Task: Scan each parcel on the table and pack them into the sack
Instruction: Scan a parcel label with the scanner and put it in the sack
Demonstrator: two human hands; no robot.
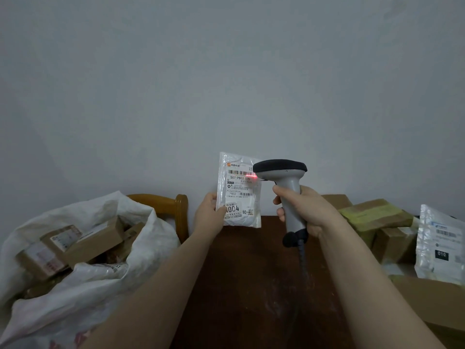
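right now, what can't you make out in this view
All in the head view:
sack: lower part cut off by left and bottom edges
held parcel: fine print too small; label's right edge behind the scanner
scanner trigger: under the right hand
bubble mailer: cut by the right edge

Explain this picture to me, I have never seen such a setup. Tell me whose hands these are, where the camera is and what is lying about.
There is no machine here: a person wears one camera on the head, looking down at both bare hands. The left hand pinches a white parcel upright by its lower left corner. The right hand grips a grey barcode scanner, whose red light falls on the parcel's label. Below is a dark wooden table; on its right side wait cardboard boxes and a white bagged parcel. At left, an open white sack holds brown parcels.
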